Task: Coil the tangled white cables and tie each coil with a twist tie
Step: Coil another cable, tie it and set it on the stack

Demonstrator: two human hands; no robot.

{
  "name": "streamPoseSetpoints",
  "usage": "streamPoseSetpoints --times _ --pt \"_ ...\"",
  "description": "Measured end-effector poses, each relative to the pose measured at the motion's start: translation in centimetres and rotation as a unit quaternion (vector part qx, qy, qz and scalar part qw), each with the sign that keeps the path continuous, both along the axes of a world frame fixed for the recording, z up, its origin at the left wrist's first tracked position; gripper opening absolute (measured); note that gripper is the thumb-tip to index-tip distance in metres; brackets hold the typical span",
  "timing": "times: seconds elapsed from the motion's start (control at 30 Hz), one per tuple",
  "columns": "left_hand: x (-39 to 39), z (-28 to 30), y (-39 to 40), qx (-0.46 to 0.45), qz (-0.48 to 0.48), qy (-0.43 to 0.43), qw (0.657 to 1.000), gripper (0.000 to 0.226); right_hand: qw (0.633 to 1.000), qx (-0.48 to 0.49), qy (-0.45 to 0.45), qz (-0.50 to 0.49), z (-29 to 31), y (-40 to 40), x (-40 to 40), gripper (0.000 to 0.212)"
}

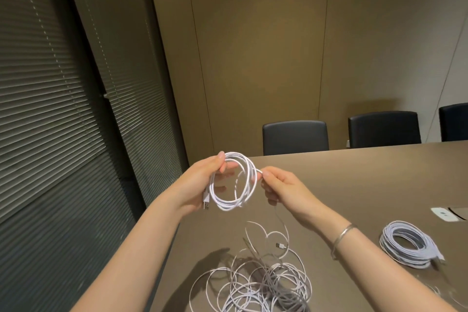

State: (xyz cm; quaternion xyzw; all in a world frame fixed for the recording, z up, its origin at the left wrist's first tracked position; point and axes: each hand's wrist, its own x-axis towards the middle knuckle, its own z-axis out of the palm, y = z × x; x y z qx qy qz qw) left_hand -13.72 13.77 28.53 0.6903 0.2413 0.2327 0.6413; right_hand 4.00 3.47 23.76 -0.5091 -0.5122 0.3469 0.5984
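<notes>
My left hand point(202, 180) grips a coil of white cable point(234, 181), held up above the table's far left corner, with a USB plug point(206, 202) hanging by the palm. My right hand point(281, 186) pinches the cable's free strand at the coil's right side, and the strand runs down toward the table. Below, a tangled heap of white cables point(255, 284) lies on the brown table point(354, 185). A finished stack of coiled white cables point(409, 244) rests on the table at the right.
Three black chairs point(295, 137) stand along the table's far edge. A white socket panel point(444, 217) is set into the table at the right. Dark window blinds point(63, 134) fill the left side. Thin loose strands point(442, 294) lie at the lower right.
</notes>
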Motion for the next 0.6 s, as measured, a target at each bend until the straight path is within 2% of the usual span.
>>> streamPoseSetpoints --times 0.13,0.27,0.33,0.4,0.47,0.5,0.57,0.6 --pt "-0.5 0.4 -1.1 -0.076 -0.045 -0.047 0.995 0.037 0.998 -0.022 0.056 0.012 -0.1 0.2 0.8 0.041" --pt "0.2 0.4 -2.1 -0.046 -0.04 -0.034 0.998 0.039 0.99 -0.038 0.124 0.053 0.2 0.5 0.0 0.028" --pt "0.8 0.1 -2.5 -0.035 -0.037 -0.025 0.998 0.039 0.989 -0.042 0.123 0.066 0.3 0.8 -0.8 0.028" --pt "1.3 -0.4 -2.5 -0.027 -0.023 -0.026 0.999 0.038 0.983 -0.027 0.166 0.076 0.6 0.9 -1.5 0.029" --pt "1.7 -0.9 -2.0 0.053 0.048 0.017 0.997 0.042 0.973 -0.028 0.216 0.075 0.8 1.0 -1.9 0.035" --pt "1.8 -1.1 -1.8 0.102 0.087 0.042 0.99 0.043 0.97 -0.039 0.227 0.079 0.9 0.9 -2.1 0.047" --pt "2.1 -1.4 -1.7 0.172 0.14 0.062 0.973 0.039 0.972 -0.048 0.214 0.088 0.7 1.0 -2.2 0.066" --pt "2.1 -1.5 -1.8 0.196 0.153 0.061 0.967 0.038 0.978 -0.045 0.186 0.079 0.5 1.1 -2.2 0.066"
